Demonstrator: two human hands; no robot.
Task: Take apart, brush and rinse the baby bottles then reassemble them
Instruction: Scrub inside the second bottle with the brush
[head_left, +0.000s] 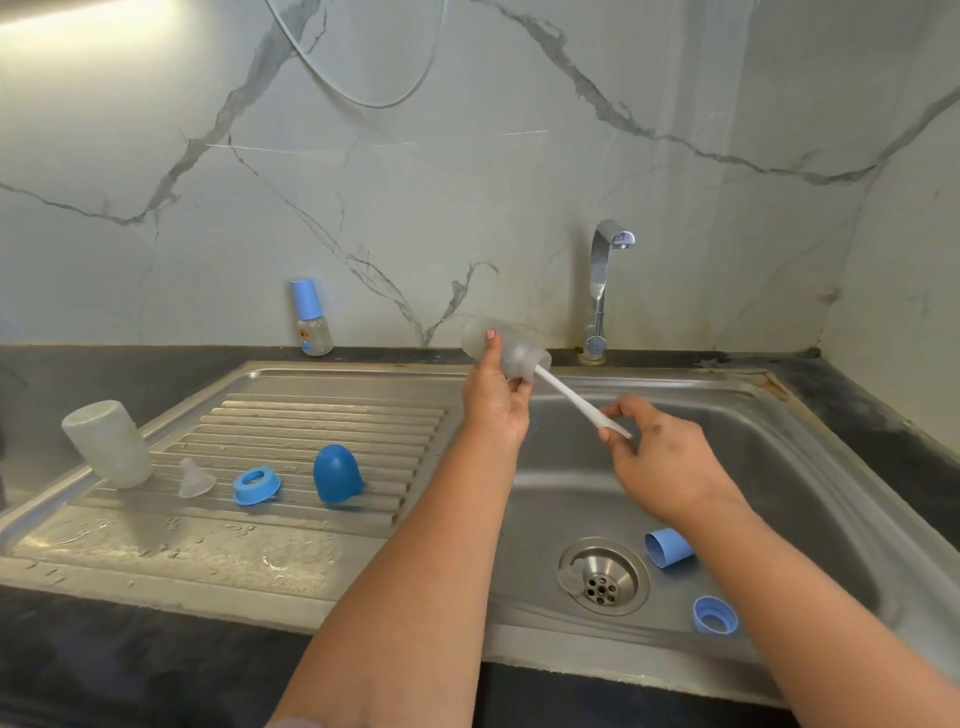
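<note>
left hand (496, 402) grips clear bottle (501, 345) over sink (779, 467), 12 o'clock of drain (602, 576). right hand (662, 457) pinches brush (576, 400) handle, head inside bottle. cap (668, 548) and ring (715, 615) in basin at 3 and 4 o'clock of drain.

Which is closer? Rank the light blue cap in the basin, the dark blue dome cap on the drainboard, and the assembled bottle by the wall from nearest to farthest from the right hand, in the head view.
From the right hand:
1. Light blue cap, lying in the basin just below the hand.
2. Dark blue dome cap, left on the drainboard.
3. Assembled bottle, far left against the wall.
</note>
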